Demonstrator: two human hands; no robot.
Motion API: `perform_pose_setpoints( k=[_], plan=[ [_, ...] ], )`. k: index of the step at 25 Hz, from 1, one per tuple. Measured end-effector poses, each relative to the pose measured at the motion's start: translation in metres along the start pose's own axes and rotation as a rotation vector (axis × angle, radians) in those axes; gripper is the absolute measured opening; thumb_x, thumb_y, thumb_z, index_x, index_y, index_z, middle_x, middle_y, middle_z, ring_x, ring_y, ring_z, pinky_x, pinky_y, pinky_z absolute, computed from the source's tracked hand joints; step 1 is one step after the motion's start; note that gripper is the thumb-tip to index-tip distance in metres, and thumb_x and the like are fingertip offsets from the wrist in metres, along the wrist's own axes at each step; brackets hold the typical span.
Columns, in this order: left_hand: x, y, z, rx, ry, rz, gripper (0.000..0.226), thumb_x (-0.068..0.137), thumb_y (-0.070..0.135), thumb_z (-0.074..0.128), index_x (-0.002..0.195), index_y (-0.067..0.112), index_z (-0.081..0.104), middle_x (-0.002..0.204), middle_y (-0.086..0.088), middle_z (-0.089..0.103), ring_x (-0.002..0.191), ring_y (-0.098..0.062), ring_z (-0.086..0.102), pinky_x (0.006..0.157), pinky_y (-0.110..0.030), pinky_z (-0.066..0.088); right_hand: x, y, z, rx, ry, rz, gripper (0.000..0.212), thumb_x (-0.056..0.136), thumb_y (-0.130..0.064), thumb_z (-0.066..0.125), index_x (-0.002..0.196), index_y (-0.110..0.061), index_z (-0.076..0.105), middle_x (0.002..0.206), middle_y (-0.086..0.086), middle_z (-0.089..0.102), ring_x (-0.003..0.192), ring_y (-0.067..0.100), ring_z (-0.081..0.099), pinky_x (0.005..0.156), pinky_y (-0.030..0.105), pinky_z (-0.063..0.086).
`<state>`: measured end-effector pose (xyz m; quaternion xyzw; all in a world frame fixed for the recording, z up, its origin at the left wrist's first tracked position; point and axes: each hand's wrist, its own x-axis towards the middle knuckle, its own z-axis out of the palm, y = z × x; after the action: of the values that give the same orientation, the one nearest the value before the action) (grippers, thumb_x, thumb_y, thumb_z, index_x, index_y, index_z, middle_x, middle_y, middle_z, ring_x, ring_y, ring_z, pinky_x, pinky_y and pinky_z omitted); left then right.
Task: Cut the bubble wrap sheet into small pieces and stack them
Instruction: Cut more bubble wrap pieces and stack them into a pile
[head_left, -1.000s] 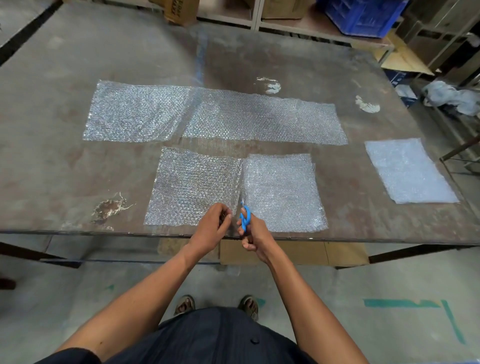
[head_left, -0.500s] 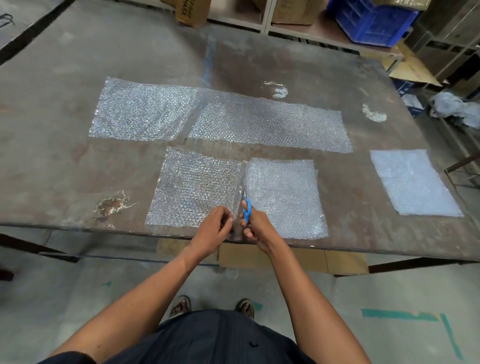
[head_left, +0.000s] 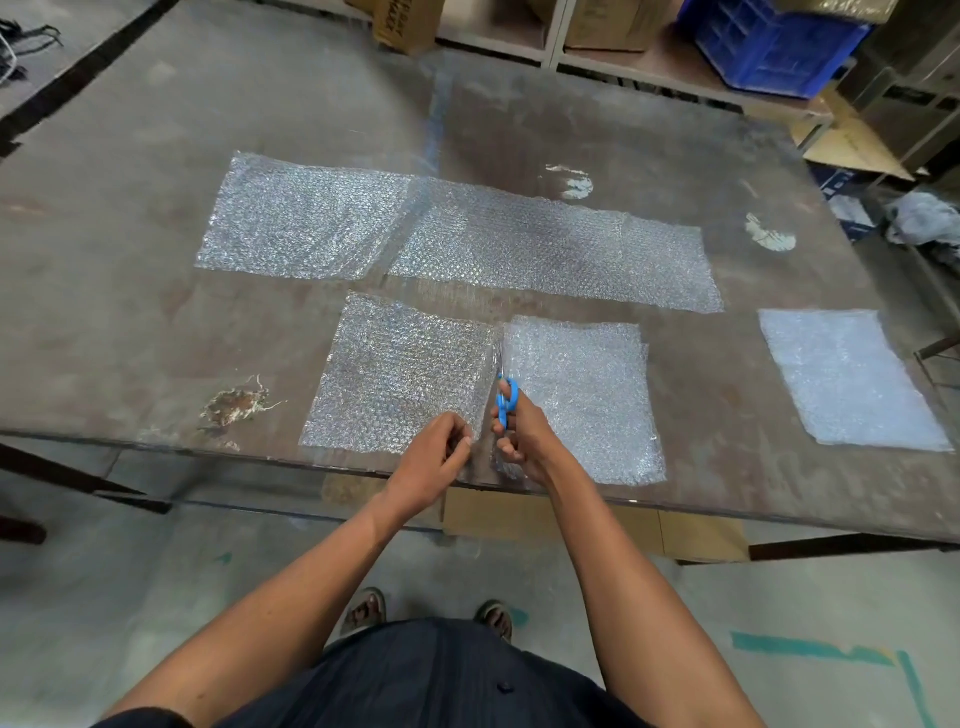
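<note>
Bubble wrap sheet (head_left: 400, 379) pinched at its 5 o'clock corner by left hand (head_left: 434, 462) | blue scissors (head_left: 506, 400) gripped by right hand (head_left: 519, 439) | carton (head_left: 408, 23) print at 12 o'clock unreadable

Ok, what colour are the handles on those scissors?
Bright blue. The scissors sit in the right hand, clearest in the head view.

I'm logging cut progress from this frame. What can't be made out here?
- Scissors blades: head view, lost in the glinting bubble wrap sheet, so how far the cut reaches is unclear.
- Right hand hides the wrap beneath it.
- Left hand covers the edge it pinches.
- Stack of pieces: layer count too fine to tell.
</note>
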<state>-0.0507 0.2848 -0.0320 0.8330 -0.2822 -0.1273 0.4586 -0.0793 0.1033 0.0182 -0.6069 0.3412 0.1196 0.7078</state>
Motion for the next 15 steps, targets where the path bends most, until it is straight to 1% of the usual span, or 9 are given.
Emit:
perform_pose_setpoints(
  k=[2,4,9,12,15],
  plan=[
    [0.0,0.0,0.0,-0.002,0.003,-0.008,0.009,0.105,0.025,0.056,0.099,0.02,0.054,0.091,0.004,0.057,0.078,-0.011,0.052,0.066,-0.021,0.04,0.002,0.004,-0.001,-0.056,0.037,-0.003,0.048,0.105,-0.061,0.053,0.097,-0.014,0.06,0.065,-0.002,0.054,0.044,0.009,0.034,0.035,0.02,0.025],
    [-0.001,0.001,0.001,0.006,0.01,-0.015,0.009,0.105,0.026,0.056,0.099,0.02,0.054,0.091,0.004,0.057,0.078,-0.011,0.052,0.066,-0.021,0.041,0.003,0.004,-0.004,-0.09,0.056,-0.004,0.049,0.105,-0.06,0.053,0.097,-0.013,0.061,0.065,-0.001,0.054,0.044,0.009,0.036,0.035,0.021,0.026],
    [-0.001,0.001,0.003,0.028,0.022,-0.004,0.008,0.104,0.024,0.058,0.098,0.019,0.054,0.091,0.004,0.056,0.079,-0.011,0.051,0.068,-0.028,0.041,0.004,-0.011,-0.002,-0.062,-0.019,-0.026,0.057,0.104,-0.071,0.042,0.092,-0.016,0.052,0.066,0.001,0.052,0.043,0.011,0.033,0.034,0.021,0.025],
    [-0.001,0.001,0.002,0.036,0.006,0.005,0.009,0.103,0.024,0.058,0.097,0.021,0.053,0.09,0.006,0.055,0.079,-0.009,0.049,0.068,-0.027,0.04,0.013,-0.015,-0.001,-0.04,-0.02,-0.025,0.054,0.103,-0.068,0.048,0.09,-0.016,0.054,0.066,0.0,0.052,0.042,0.011,0.032,0.036,0.022,0.023],
    [-0.001,0.003,0.002,0.045,-0.003,-0.011,0.009,0.104,0.024,0.057,0.097,0.02,0.053,0.091,0.005,0.054,0.08,-0.012,0.05,0.068,-0.027,0.04,0.019,-0.011,-0.002,-0.08,0.036,-0.026,0.048,0.102,-0.063,0.056,0.091,-0.016,0.06,0.066,-0.001,0.054,0.044,0.01,0.036,0.038,0.022,0.025]
  ],
)
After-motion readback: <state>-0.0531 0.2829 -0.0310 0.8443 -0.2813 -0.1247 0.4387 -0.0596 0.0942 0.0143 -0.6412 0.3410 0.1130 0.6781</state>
